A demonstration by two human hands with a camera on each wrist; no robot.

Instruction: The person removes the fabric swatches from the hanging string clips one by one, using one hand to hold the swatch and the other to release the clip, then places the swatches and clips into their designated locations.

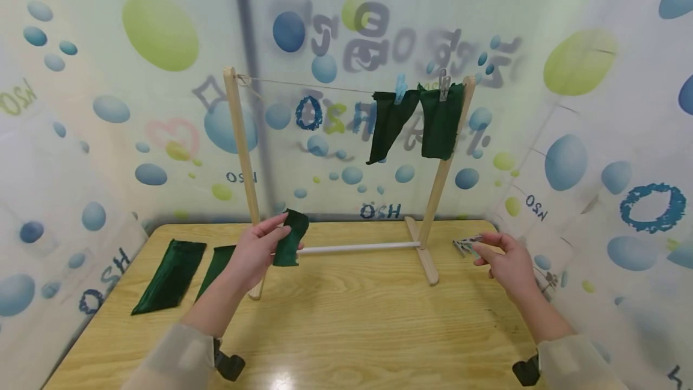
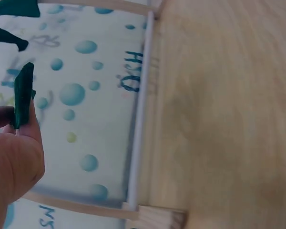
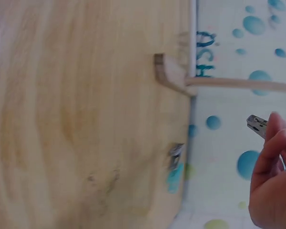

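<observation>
My left hand [image 1: 257, 251] pinches a small dark green cloth [image 1: 292, 236] between thumb and fingers, held up in front of the rack's left post. In the left wrist view this cloth [image 2: 24, 95] appears nearly edge-on above the thumb. On the right, my right hand [image 1: 506, 260] has a silver metal clothespin [image 3: 257, 125] between thumb and fingertips, raised off the table. Below it, another silver clothespin [image 3: 175, 156] and a light blue clothespin [image 3: 174, 179] lie near the table's back edge.
A wooden rack carries a string [image 1: 314, 85] between two posts. Two green cloths [image 1: 392, 122] hang at its right end under a blue and a grey clothespin [image 1: 444, 86]. Two more green cloths [image 1: 173, 275] lie at the table's left. A white rod [image 1: 360, 247] joins the rack's feet.
</observation>
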